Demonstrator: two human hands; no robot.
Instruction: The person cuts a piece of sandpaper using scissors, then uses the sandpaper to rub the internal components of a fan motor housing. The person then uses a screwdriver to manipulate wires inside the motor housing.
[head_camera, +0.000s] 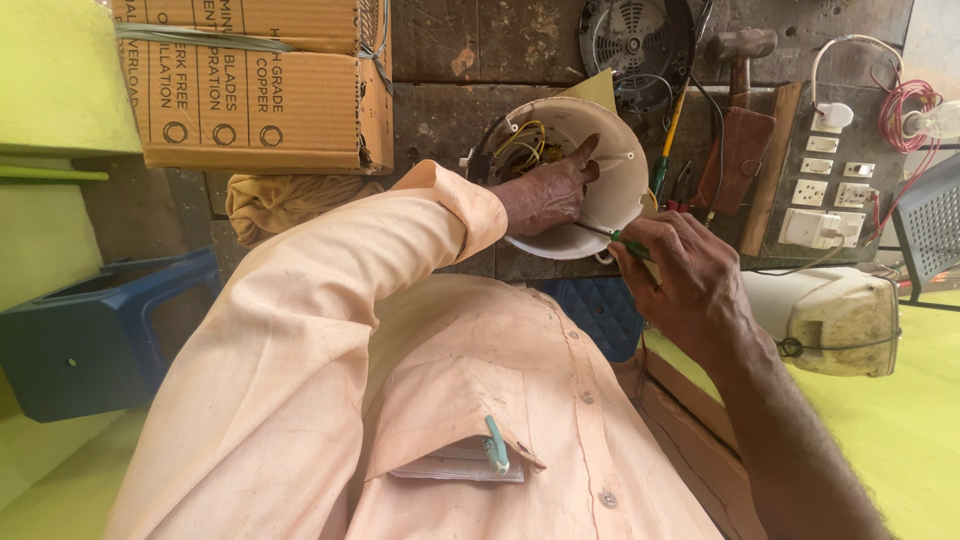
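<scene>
Round white plastic housing looking smooth, faintly glossy; plastic-sheathed yellow wires lying inside. Thin metal-shafted screwdriver with green plastic handle showing slight shine. Dark wooden worktop appearing rough, stained, matt. Brown corrugated cardboard box looking matt. Crumpled tan cloth looking soft. Blue plastic stool showing smooth sheen.
</scene>
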